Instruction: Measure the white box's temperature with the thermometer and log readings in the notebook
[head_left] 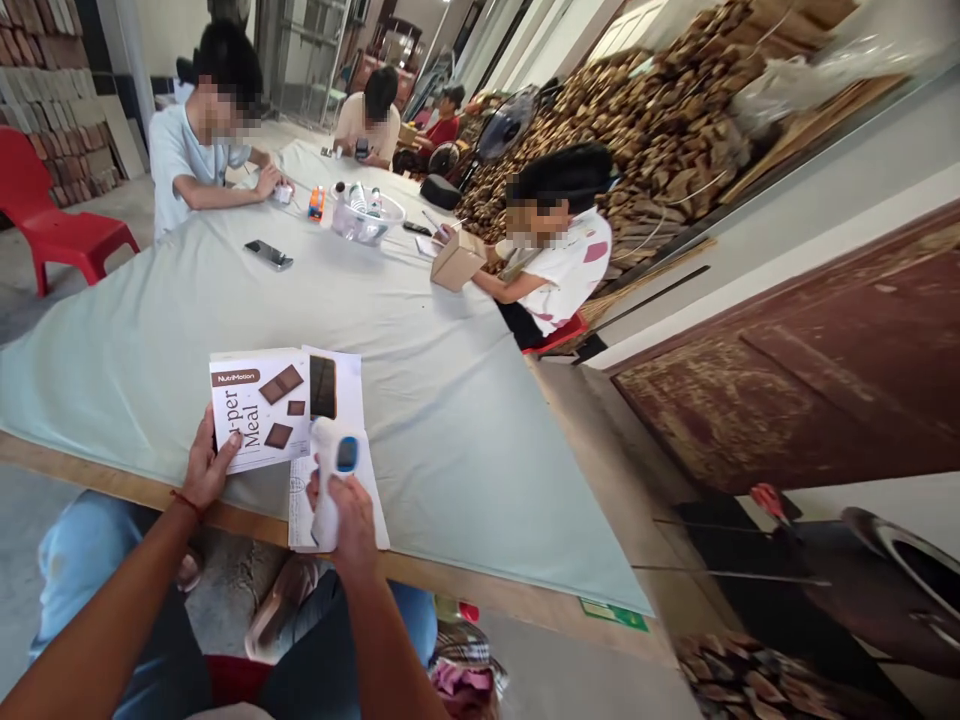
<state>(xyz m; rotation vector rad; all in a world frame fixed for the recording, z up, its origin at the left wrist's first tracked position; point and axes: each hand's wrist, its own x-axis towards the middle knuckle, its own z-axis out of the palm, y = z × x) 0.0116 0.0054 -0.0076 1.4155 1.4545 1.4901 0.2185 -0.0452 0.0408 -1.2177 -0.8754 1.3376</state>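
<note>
My left hand (210, 460) is closed round the lower left corner of a flat white box (259, 410) printed with brown chocolate squares and "NutriMotion". The thumb lies on its front face. In my right hand (352, 515) is a white handheld device (326, 480) with a blue-rimmed screen, which looks like an infrared thermometer; it is slightly blurred. Beneath it an open notebook (370, 490) lies at the table's near edge, with some writing on its page. A dark phone with an orange edge (323, 387) rests on the notebook's upper part, just right of the box.
A cloth-covered table (480, 470) stretches ahead. Farther along it are a black phone (268, 254), an orange box (316, 204), a clear basin (367, 222) holding bottles, and a cardboard box (457, 262) beside a seated person. Other people sit around the far side. Firewood (675, 110) is piled at right.
</note>
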